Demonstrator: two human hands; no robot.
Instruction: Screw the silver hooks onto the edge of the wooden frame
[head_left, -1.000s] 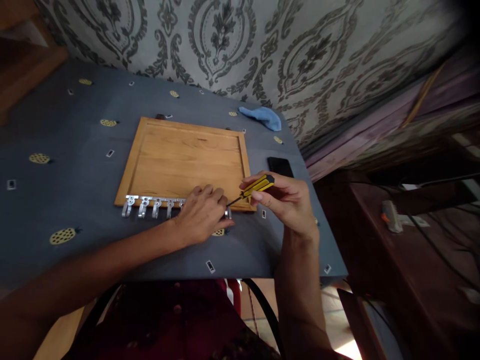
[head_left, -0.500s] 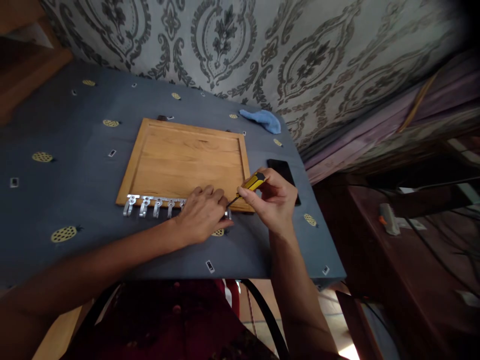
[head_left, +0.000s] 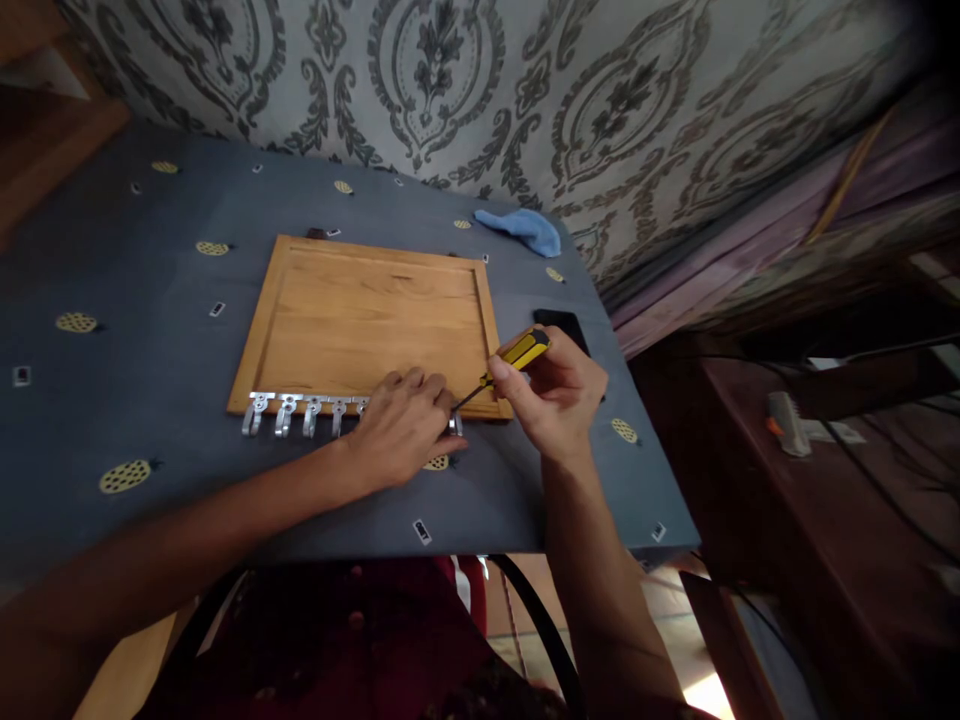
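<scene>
A framed wooden board (head_left: 375, 315) lies flat, a metal hook rail (head_left: 298, 400) along its near edge with several curved hooks overhanging. My left hand (head_left: 405, 425) is closed over the right part of the rail, fingers bent on top and thumb on the near side, covering some hooks. Between the thumb and fingers of my right hand (head_left: 562, 395) is a yellow and black screwdriver (head_left: 525, 347), tilted. Its thin shaft points down to the left, the tip at the rail's right end beside my left fingers. Whether a screw is under the tip is hidden.
The blue tablecloth (head_left: 172, 370) has a pineapple print. A black phone (head_left: 562, 325) lies partly behind my right hand, and a light blue cloth (head_left: 521, 230) is near the patterned wall. Beyond the table's right edge, a power strip (head_left: 787, 425) and cables rest on a dark red surface.
My right hand and the screwdriver handle have shifted slightly right and up, with more of the shaft showing. My left hand keeps its place on the rail.
</scene>
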